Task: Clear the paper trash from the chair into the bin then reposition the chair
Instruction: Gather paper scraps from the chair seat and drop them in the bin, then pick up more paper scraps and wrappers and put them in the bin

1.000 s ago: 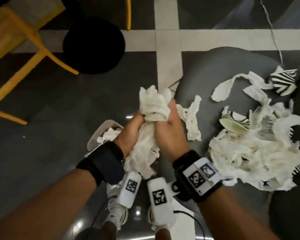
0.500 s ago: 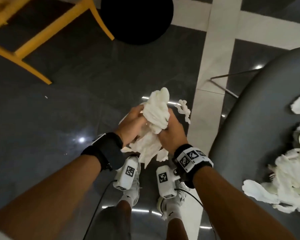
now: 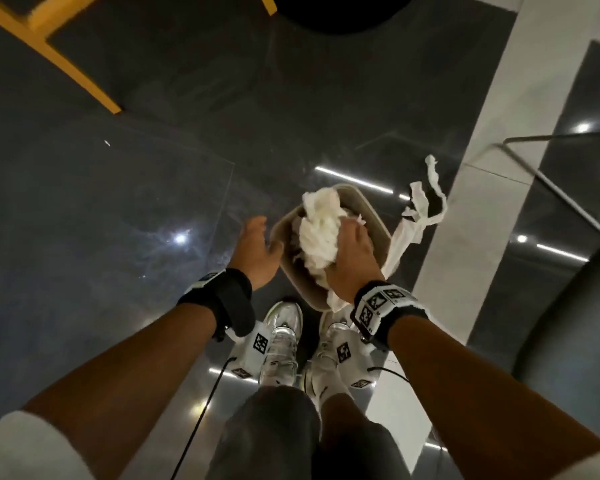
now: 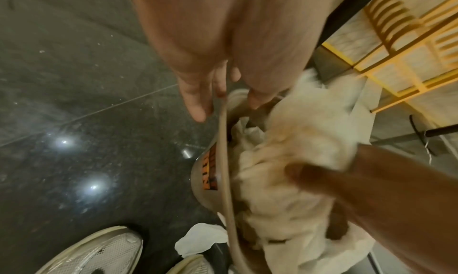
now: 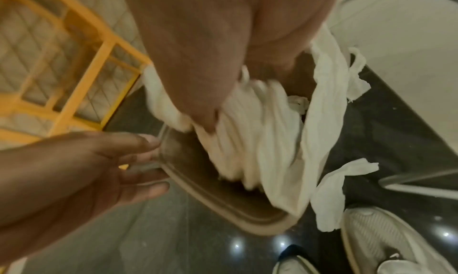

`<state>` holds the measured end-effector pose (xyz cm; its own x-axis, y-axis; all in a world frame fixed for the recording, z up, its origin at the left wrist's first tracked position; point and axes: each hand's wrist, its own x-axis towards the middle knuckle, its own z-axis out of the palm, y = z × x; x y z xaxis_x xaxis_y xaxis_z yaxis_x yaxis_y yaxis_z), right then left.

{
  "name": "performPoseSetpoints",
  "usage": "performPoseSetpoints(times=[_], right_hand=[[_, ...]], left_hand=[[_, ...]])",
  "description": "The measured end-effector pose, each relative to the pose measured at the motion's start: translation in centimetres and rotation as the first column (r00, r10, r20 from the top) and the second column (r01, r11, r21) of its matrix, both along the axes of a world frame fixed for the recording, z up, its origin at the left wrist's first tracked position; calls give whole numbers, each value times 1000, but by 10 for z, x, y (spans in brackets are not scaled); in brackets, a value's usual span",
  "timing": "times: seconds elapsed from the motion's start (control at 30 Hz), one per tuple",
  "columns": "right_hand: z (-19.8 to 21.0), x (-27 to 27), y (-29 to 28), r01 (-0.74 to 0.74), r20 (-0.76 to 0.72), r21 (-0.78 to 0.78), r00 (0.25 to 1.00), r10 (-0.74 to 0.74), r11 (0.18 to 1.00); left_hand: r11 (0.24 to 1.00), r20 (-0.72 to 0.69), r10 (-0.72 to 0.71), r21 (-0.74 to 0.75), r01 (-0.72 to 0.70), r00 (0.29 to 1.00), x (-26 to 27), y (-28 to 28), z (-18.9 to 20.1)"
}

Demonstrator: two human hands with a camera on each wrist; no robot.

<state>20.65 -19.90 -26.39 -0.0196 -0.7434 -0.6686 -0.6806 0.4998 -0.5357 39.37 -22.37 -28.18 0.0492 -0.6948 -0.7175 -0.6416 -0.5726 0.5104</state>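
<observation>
A beige bin (image 3: 300, 284) stands on the dark floor just ahead of my shoes. My right hand (image 3: 350, 261) grips a white paper wad (image 3: 321, 230) and holds it down in the bin's mouth. My left hand (image 3: 257, 251) is off the wad, fingers straight, touching the bin's left rim (image 5: 223, 205). The left wrist view shows the rim running between the left hand's (image 4: 198, 94) fingers and thumb. Long paper strips (image 3: 413, 223) hang over the bin's right side. The grey chair (image 3: 575, 323) shows only as an edge at the right; its seat is out of view.
Yellow chair legs (image 3: 66, 60) cross the top left, and a black round base (image 3: 343, 12) sits at the top. A thin metal chair leg (image 3: 551, 188) runs over the white floor strip at the right. A loose paper scrap (image 5: 329, 196) lies beside my shoes (image 3: 281, 341).
Both hands carried the wad left and down from the chair to the bin. My left hand let go of it and moved to the rim; the right hand still grips it.
</observation>
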Motion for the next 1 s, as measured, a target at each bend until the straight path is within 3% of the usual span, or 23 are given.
performPoseSetpoints(times=[0.07,0.17,0.23,0.3,0.4,0.47,0.53,0.57,0.67,0.73,0.87,1.0], right_hand=[[-21,-4,3,-228,-82,267,963,258,936],[-34,-16,2,-304,-32,388,939,342,870],[-30,-28,-3,-333,14,290,939,344,897],[-20,-43,-10,-292,-15,61,956,294,954],[-15,-69,-22,-9,-54,-305,999,-8,952],[-26,-90,-34,221,-50,-396,964,-262,891],[-52,-118,-46,367,-118,-323,899,-422,872],[-68,-132,-49,383,-190,-239,883,-430,892],[-115,-163,-50,248,-345,30,912,-223,968],[-145,-171,-52,169,-397,153,913,-96,974],[-204,-187,-67,76,-437,224,899,30,972],[-250,-203,-88,95,-477,353,874,91,931]], left_hand=[[998,-55,-61,21,62,997,0,-1,-18],[995,-57,-92,28,94,994,0,3,-30],[999,-35,-37,20,38,999,1,6,-36],[1000,-9,19,4,-19,1000,3,6,-31],[991,-8,128,-28,-128,992,12,5,-32],[971,-45,225,-68,-228,973,23,1,-39],[948,-52,287,-130,-291,957,36,-5,-47],[940,-57,298,-156,-303,953,41,-9,-50],[922,-94,294,-234,-308,951,45,-28,-55],[911,-112,267,-295,-289,957,43,-43,-61],[867,-121,238,-422,-266,964,41,-68,-76],[826,-114,212,-510,-241,971,41,-84,-86]])
